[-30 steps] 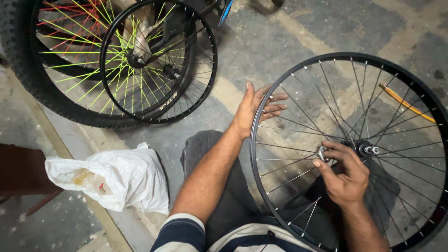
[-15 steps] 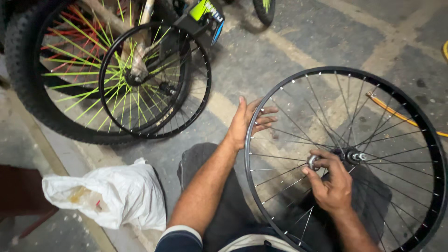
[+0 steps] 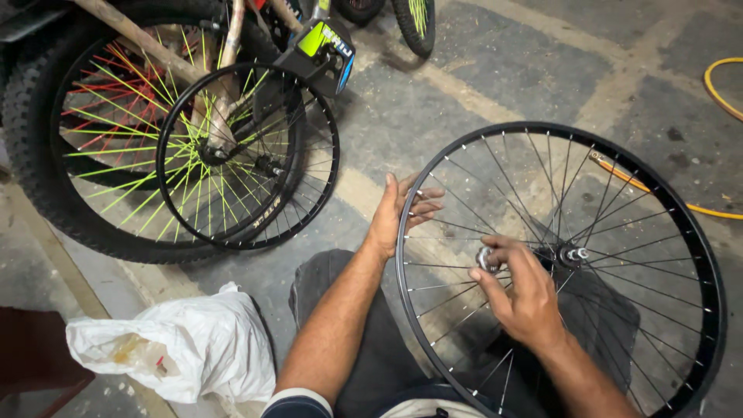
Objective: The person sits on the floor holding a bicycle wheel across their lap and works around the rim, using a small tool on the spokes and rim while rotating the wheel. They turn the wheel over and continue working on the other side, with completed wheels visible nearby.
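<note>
We have our left hand (image 3: 398, 213) spread flat against the rim of the bare black wheel (image 3: 433, 178), fingers extended and slightly splayed through and over the spokes; it grips nothing, it just steadies the rim on its near-left side. Our right hand (image 3: 526, 298) sits at the centre, fingers curled inward, with the fingertips (image 3: 495, 255) pinching a small silvery nut-like part (image 3: 486, 258) just left of the hub (image 3: 569, 254). The axle end pokes out just beyond those fingertips, to their right. The wheel leans across our lap, on the dark trousers (image 3: 364, 340), its far edge out over the concrete floor (image 3: 495, 85).

Beyond the left fingers stand a second bare rim (image 3: 248, 155) and a knobbly-tyred wheel with bright green and red spokes (image 3: 101, 139). Beneath the left forearm lies a crumpled white plastic bag (image 3: 186, 348). A yellow hose (image 3: 716, 85) curves well beyond the right hand.

What could go wrong, as we judge it: the pinch on the small part looks light, so a slip could send it down between the spokes, where it might be hard to find. The flat left hand gives no real hold, so any twist at the hub could turn the wheel and catch those fingers between spokes.
</note>
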Action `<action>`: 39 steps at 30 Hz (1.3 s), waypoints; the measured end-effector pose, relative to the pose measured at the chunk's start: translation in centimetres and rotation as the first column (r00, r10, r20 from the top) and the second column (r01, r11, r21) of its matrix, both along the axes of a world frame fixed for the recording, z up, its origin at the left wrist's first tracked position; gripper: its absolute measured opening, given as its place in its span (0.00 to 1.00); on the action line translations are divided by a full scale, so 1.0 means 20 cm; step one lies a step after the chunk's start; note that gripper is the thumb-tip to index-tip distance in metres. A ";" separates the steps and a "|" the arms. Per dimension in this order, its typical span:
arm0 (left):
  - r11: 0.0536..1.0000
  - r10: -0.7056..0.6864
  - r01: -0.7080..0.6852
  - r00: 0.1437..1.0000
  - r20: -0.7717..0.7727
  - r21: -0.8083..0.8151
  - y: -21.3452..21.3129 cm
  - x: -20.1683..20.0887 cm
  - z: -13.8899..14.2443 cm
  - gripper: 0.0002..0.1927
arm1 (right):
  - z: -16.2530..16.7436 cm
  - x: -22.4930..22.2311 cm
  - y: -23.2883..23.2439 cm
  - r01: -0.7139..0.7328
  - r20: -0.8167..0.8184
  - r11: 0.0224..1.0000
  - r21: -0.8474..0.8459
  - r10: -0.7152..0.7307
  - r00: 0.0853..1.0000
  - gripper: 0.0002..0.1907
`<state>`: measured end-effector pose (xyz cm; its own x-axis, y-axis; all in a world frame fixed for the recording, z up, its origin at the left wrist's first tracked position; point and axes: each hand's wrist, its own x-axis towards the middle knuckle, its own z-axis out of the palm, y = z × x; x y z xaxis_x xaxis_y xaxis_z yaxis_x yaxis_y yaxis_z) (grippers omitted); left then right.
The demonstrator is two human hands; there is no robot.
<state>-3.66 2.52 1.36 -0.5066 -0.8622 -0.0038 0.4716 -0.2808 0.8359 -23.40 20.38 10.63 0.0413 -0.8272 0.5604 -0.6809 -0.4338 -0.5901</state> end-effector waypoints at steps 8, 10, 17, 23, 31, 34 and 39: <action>0.992 0.103 -0.093 0.987 0.124 -0.084 -0.04 -0.03 -0.08 0.36 | 0.05 -0.01 -0.25 0.133 -0.151 0.987 0.086 -0.119 0.981 0.19; 0.986 0.123 -0.103 0.981 0.151 -0.133 -0.04 -0.03 -0.05 0.32 | 0.03 -0.01 -0.32 0.083 -0.220 0.995 -0.050 -0.092 0.971 0.17; 0.986 0.128 -0.117 0.988 0.088 -0.123 0.02 -0.04 -0.03 0.38 | -0.13 -0.08 -0.43 0.352 -0.262 0.936 -0.021 -0.345 0.901 0.19; 0.980 0.137 -0.129 0.990 0.044 -0.151 0.01 -0.06 -0.06 0.42 | -0.25 -0.15 -0.47 0.443 -0.309 0.896 -0.033 -0.430 0.848 0.17; 0.956 0.146 -0.127 0.988 0.056 -0.264 0.09 -0.04 -0.02 0.41 | -0.15 -0.22 -0.50 0.515 -0.185 0.832 0.208 -0.483 0.856 0.23; 0.959 0.090 -0.071 0.994 0.058 -0.273 0.11 -0.04 -0.02 0.40 | -0.10 -0.23 -0.48 0.511 -0.123 0.834 0.208 -0.496 0.859 0.22; 0.976 -0.079 0.073 0.997 -0.019 -0.206 0.10 -0.05 -0.10 0.37 | -0.10 -0.22 -0.41 0.366 0.021 0.922 0.127 -0.371 0.928 0.19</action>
